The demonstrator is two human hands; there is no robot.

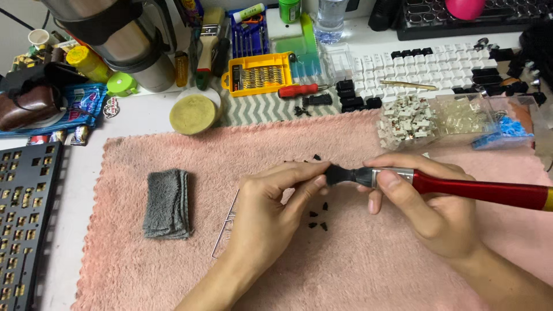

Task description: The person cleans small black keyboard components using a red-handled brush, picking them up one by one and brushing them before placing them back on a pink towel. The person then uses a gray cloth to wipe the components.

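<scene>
Pinching a tiny black part between thumb and fingertips near the middle of the pink towel (357, 270), the left hand (271, 213) meets the right hand (415, 201), whose fingers are clamped on the metal ferrule of a red-handled brush (461, 187), its dark bristles touching the pinched piece. A hard stroke could, I judge, flick that piece from the light grip and lose it in the pile among the loose black bits (318, 216) just beyond. Farther off, at the towel's far right edge, a wide sweep of the long handle might knock the clear tub of switches (409, 118).
</scene>
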